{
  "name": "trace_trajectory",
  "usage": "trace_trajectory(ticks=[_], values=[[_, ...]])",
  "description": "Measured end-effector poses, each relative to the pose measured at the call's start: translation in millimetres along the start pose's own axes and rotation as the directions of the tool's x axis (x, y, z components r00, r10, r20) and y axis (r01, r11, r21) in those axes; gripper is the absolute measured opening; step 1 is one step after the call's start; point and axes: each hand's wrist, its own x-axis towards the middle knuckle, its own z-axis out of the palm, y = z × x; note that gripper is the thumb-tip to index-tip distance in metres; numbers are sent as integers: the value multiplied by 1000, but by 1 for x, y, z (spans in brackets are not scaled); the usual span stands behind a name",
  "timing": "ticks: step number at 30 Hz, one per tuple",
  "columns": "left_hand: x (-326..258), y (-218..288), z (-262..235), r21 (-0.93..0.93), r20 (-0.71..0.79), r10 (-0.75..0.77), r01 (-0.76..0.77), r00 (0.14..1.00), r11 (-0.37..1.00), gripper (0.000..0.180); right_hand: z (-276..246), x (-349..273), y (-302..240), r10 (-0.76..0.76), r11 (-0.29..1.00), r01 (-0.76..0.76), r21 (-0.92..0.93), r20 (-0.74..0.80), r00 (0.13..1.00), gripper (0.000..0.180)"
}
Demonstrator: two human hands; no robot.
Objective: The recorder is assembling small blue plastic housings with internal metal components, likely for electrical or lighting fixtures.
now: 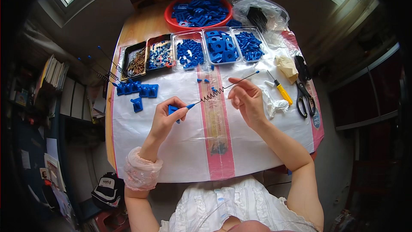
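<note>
My left hand (165, 118) grips a small blue plastic piece (173, 110) together with the blue-tipped end of a thin metal rod (223, 88). A coiled spring (212, 94) sits around the rod's middle. My right hand (245, 99) pinches the rod past the spring, and the rod's other blue tip (256, 72) points toward the trays. Both hands hover over the white plastic sheet (171, 154) on the table.
Several clear and black trays (195, 51) of blue parts, screws and washers line the far side, behind them a red basin (197, 10) of blue parts. Assembled blue pieces (137, 90) lie at left. A yellow screwdriver (281, 89) and black scissors (304, 96) lie at right.
</note>
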Motion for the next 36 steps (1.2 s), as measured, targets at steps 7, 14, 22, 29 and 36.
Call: trace_trajectory(ticks=[7,14,22,29,36], values=[[1,-2,0,-14,1,-11,11,1000,1000,10,-22,16,-24,-207,977,214,16,-202,957,14],[0,-1,2,-15,26,-50,50,998,999,14,-21,15,-33,-237,971,236,-28,-208,949,11],[0,-3,3,-79,42,-66,69,997,995,13,-23,16,-33,-245,969,244,-34,-227,943,9],[-1,-2,4,-93,45,-68,72,997,993,12,-25,15,-35,-264,965,260,-45,-208,942,9],[0,-2,4,-93,52,-69,74,996,993,12,-23,15,-37,-286,958,280,-59,-203,936,9]])
